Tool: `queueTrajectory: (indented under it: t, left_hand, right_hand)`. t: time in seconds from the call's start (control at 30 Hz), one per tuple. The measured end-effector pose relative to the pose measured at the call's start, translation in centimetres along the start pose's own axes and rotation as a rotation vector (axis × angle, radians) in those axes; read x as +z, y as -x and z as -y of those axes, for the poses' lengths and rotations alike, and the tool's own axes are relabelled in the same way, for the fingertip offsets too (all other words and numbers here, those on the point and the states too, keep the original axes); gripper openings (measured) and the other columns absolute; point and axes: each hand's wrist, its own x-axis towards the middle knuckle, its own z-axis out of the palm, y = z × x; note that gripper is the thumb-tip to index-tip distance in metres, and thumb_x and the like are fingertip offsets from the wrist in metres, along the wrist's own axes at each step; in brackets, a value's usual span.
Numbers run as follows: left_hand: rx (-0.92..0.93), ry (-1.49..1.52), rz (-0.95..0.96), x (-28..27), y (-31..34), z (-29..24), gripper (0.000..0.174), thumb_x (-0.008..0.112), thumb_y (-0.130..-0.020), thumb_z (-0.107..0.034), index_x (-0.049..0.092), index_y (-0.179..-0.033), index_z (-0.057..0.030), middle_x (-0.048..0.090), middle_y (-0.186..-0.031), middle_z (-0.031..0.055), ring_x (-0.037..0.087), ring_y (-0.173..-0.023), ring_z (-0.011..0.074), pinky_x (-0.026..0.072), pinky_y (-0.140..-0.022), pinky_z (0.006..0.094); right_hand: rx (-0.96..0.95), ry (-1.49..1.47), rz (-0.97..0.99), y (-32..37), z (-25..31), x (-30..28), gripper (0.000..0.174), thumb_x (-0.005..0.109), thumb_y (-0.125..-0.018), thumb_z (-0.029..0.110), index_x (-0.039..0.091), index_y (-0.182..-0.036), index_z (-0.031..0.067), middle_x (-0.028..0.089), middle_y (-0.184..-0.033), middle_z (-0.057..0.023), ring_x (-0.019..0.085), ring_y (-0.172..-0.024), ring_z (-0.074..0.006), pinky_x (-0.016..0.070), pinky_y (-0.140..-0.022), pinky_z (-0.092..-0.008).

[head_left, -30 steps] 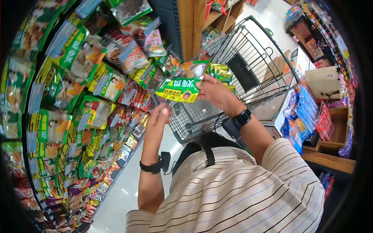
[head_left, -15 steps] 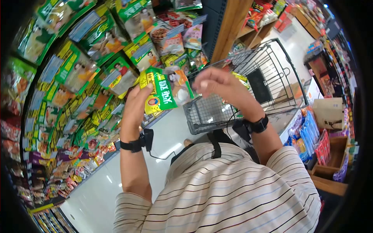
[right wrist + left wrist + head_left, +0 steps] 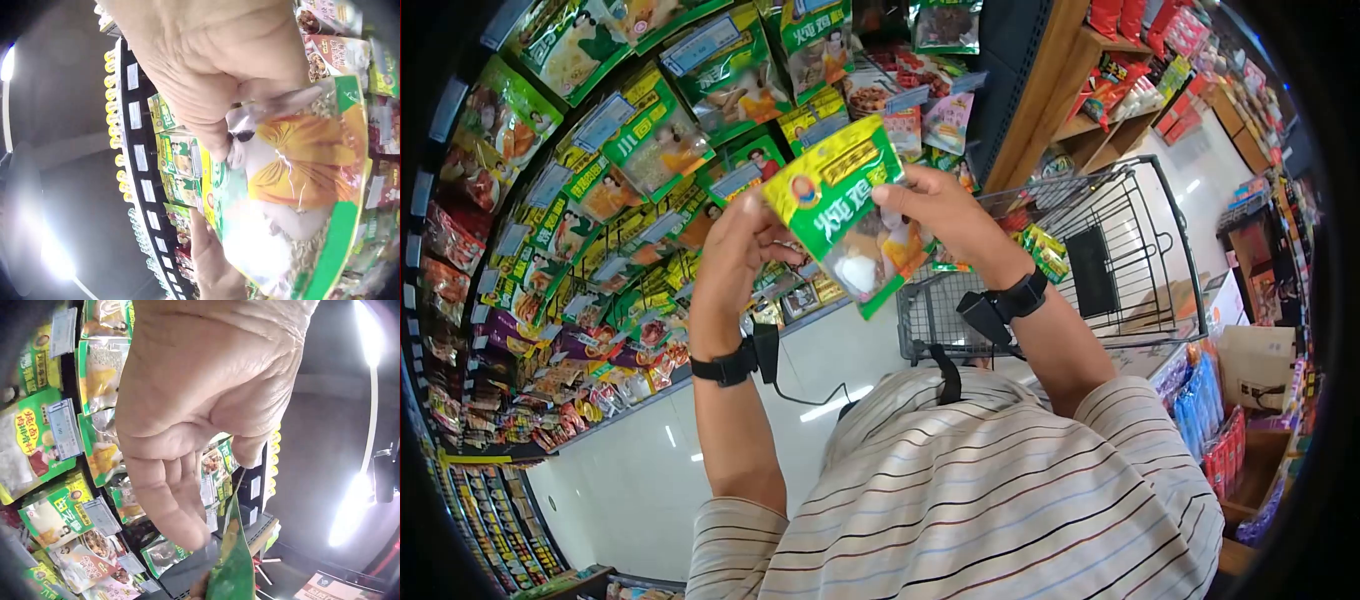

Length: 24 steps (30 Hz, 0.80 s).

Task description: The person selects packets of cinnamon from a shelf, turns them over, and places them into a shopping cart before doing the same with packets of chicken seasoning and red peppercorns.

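While the right hand (image 3: 960, 215) grips the flat, clear-fronted plastic bag with a green body and yellow header (image 3: 850, 215) by its right edge, thumb across the printed front and the fingers mostly out of sight behind, the left hand (image 3: 735, 245) has its fingers loosely bent and slightly spread, its thumb just beside the bag's left header corner; whether that thumb touches the corner, I cannot tell. So the bag lies between the two hands, to the left of the right one and to the right of the left one, and the right hand is the nearer since it bears on the bag itself. Its long axis runs aslant, with the yellow header at the far left and the green bottom end at the near right, away from either palm; the printed face is turned up toward the head. Farther out on the left, beyond the left hand, a tall rack of hanging green-and-yellow food packets (image 3: 655, 140) curves from far to near, price tags sticking out among them. On the right, past the right hand, stands the dark wire shopping cart with a black panel (image 3: 1090, 272), some small green-and-yellow packets (image 3: 1048, 252) inside it, close to the right wrist and well to the right of the bag. A brown wooden post (image 3: 1035, 90) rises at the far side between rack and cart, and the pale, shiny floor (image 3: 640, 500) shows at the near left.
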Motion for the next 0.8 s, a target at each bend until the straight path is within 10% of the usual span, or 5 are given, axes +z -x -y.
queueTrajectory:
  t: [0.8]
  left_hand:
    - [0.014, 0.201, -0.245, 3.4, -0.8, 6.9, 0.035, 0.058, -0.101, -0.028, 0.063, -0.124, -0.0012, 0.066, -0.114, 0.0016, 0.057, -0.105, 0.0093, 0.0430, -0.094, 0.0267]
  right_hand:
    - [-0.004, -0.347, -0.062, -2.5, -4.2, -0.8, 0.041, 0.053, -0.103, 0.038, 0.063, -0.119, 0.0022, 0.065, -0.106, -0.0024, 0.056, -0.091, -0.0063, 0.0460, -0.078, -0.0241]
